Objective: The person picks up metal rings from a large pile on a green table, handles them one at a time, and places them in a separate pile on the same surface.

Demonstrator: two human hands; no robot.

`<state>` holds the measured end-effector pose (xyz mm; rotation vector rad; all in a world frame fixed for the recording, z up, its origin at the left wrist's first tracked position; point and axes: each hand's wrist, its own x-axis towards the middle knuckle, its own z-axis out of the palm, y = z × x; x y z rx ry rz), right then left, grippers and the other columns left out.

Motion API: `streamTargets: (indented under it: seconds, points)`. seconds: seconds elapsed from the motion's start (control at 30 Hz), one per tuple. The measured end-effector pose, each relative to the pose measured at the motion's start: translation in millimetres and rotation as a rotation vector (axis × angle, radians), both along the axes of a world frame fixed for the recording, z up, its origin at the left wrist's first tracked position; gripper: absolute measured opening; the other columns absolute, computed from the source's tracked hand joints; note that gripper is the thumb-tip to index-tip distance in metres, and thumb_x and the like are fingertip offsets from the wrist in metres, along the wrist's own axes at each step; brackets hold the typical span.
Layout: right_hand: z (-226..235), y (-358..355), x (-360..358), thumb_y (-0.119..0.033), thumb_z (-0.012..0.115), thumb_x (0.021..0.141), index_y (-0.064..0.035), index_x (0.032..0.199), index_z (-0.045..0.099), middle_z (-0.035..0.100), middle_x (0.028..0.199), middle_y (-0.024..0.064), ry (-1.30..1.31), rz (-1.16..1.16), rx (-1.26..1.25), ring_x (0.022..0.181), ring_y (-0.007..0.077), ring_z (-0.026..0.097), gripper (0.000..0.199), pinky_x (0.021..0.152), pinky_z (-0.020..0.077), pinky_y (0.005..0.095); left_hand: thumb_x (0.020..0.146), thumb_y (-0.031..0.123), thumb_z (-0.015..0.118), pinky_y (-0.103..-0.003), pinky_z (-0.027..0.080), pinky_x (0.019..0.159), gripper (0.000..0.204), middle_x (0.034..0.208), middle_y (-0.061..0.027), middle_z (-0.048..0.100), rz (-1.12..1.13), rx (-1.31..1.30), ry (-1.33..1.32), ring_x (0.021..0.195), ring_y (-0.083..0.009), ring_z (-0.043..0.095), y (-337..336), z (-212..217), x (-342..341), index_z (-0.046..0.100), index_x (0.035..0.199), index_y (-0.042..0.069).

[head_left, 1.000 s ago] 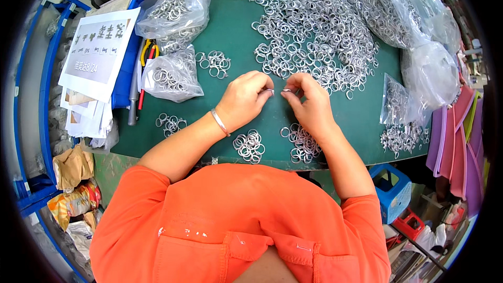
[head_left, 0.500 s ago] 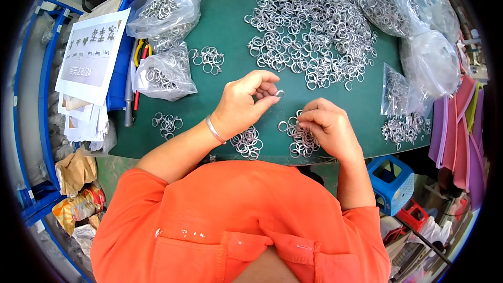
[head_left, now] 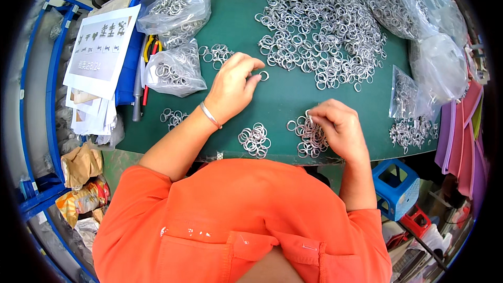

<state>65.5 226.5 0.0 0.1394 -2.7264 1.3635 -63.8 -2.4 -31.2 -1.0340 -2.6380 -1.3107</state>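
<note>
1. Head view: since the earlier frame, the left hand (head_left: 230, 84) has shifted left and farther off, the ring (head_left: 267, 75) at its fingertips going with it; the right hand (head_left: 343, 128) stays at the near-right pile of rings (head_left: 313, 141).
2. The ring is over the green table (head_left: 285, 94), left of centre, near the large heap of rings (head_left: 335, 36) on the far side.
3. It looks like thin grey metal: probably very light, stiff, hard to break and a little slippery.
4. The rim seems the best hold, pinched between thumb and forefinger.
5. Left grip: thumb and forefinger stand slightly parted, the ring at the thumb's tip; I cannot tell whether it is pinched or loose.
6. Right grip: the fingers are curled close together, touching the pile's far edge; whether they hold a ring, I cannot tell.
</note>
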Motion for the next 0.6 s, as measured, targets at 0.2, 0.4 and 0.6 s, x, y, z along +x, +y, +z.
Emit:
streamTargets:
  seconds: [0.2,0.4,0.6]
  points:
    - [4.5,-0.2,-2.5,0.000,0.067,0.080,-0.0003,0.093,0.068,0.064,0.086,0.0129,-0.018,0.020,0.126,0.079,0.0303,0.063,0.014,0.070,0.0504,0.0371,0.080,0.004,0.071,-0.034,0.050,0.068,0.020,0.090,-0.0096,0.060,-0.026,-0.137,0.094,0.073,-0.0243,0.060,9.5,-18.6,-8.5,0.065,0.099,0.003]
    - [-8.2,-40.4,-26.2,-0.005,0.071,0.082,0.0002,0.093,0.067,0.065,0.085,0.0102,0.010,-0.132,-0.212,0.076,0.0211,0.066,0.013,0.066,0.0526,0.0310,0.085,-0.003,0.068,-0.025,0.056,0.074,0.008,0.093,-0.0072,0.067,-0.094,0.376,-0.939,0.085,-0.0120,0.066,18.4,2.6,11.4,0.063,0.091,-0.004]
    - [-2.7,-22.7,-18.3,-0.002,0.071,0.081,-0.0010,0.087,0.065,0.064,0.078,0.0095,0.094,-0.073,-0.115,0.068,0.0227,0.062,0.008,0.061,0.0490,0.0322,0.084,-0.004,0.066,-0.027,0.054,0.074,0.009,0.093,-0.0092,0.067,-0.307,0.325,-0.549,0.087,-0.0180,0.066,15.5,1.9,23.2,0.065,0.093,-0.001]
